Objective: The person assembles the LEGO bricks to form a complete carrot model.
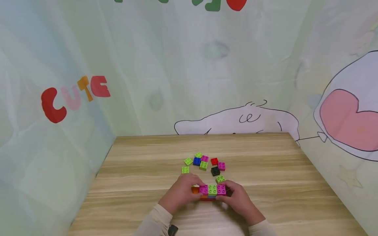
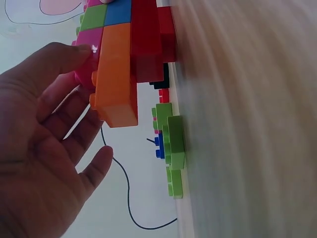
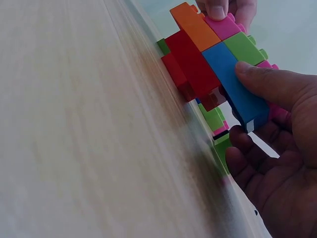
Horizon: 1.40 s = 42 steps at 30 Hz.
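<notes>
A stack of toy building bricks [image 1: 212, 190] stands on the table between both hands. Its top row is pink, green and pink; an orange brick [image 2: 117, 74] and a blue brick [image 3: 235, 84] lie under that row, above red bricks [image 3: 190, 64]. My left hand [image 1: 182, 192] pinches the pink brick [image 2: 90, 54] at the left end of the top row, thumb on its near side. At the right end my right hand [image 1: 238, 199] grips the stack, its thumb against the blue and green bricks. The far-side fingers are partly hidden.
Beyond the stack lie loose bricks: several light green ones [image 1: 185, 170], a blue one [image 1: 197, 161], pink ones [image 1: 221, 166], a red one [image 1: 214, 161] and a black one [image 1: 215, 171]. A printed cloth wall [image 1: 177, 82] rises behind the wooden table [image 1: 133, 170].
</notes>
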### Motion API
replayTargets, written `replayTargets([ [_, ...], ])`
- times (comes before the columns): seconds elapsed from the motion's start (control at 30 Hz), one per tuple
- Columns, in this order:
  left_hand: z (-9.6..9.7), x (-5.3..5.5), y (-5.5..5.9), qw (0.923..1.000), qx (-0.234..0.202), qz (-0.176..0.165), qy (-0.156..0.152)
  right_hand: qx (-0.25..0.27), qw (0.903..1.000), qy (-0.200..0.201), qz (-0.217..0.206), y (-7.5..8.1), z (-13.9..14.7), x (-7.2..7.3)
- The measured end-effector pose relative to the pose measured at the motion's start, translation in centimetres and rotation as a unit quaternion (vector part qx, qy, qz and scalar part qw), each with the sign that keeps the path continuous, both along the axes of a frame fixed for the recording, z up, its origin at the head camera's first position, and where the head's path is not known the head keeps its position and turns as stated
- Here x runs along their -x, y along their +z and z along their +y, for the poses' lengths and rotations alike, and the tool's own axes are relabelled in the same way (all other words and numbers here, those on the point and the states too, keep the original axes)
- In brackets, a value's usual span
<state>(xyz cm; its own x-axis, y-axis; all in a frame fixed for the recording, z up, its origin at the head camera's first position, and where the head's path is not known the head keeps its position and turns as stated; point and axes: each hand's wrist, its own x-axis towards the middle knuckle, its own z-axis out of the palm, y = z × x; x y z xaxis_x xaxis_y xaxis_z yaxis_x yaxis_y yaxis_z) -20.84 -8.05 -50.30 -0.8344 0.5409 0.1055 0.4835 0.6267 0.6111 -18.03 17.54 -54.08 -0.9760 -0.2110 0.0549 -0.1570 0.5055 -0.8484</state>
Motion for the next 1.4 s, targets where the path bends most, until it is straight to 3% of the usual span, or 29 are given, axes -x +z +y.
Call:
replayTargets([
  [0.27, 0.3, 0.2, -0.2, 0.9998, -0.011, 0.016, 0.001, -0.004, 1.0000, -0.008, -0.002, 0.2, 0.1, 0.4],
  [0.47, 0.1, 0.2, -0.8, 0.9988, -0.033, -0.029, 0.022, -0.005, 0.9999, -0.007, -0.009, 0.1, 0.2, 0.4],
  [0.63, -0.5, 0.6, -1.1, 0.9929, -0.092, -0.062, 0.044, -0.002, 0.9999, -0.007, -0.014, -0.3, 0.3, 0.3],
  [0.8, -1.0, 2.8, -1.1, 0.9890, -0.123, -0.030, 0.076, 0.007, 0.9997, -0.004, -0.021, -0.3, 0.2, 0.3],
  [0.93, -1.0, 5.6, -1.6, 0.9905, -0.088, -0.012, 0.105, 0.009, 0.9997, -0.002, -0.021, -0.2, 0.2, 0.2],
  [1.07, -0.9, 8.0, -2.4, 0.9905, -0.047, -0.029, 0.126, 0.007, 0.9997, 0.003, -0.024, -0.2, 0.3, 0.0],
  [1.23, -0.6, 9.8, -2.9, 0.9893, -0.013, -0.056, 0.134, 0.004, 0.9998, 0.006, -0.020, -0.1, 0.4, 0.0],
  [1.4, 0.0, 10.9, -2.9, 0.9901, 0.018, -0.038, 0.134, 0.002, 0.9999, 0.008, -0.015, -0.1, 0.6, 0.2],
])
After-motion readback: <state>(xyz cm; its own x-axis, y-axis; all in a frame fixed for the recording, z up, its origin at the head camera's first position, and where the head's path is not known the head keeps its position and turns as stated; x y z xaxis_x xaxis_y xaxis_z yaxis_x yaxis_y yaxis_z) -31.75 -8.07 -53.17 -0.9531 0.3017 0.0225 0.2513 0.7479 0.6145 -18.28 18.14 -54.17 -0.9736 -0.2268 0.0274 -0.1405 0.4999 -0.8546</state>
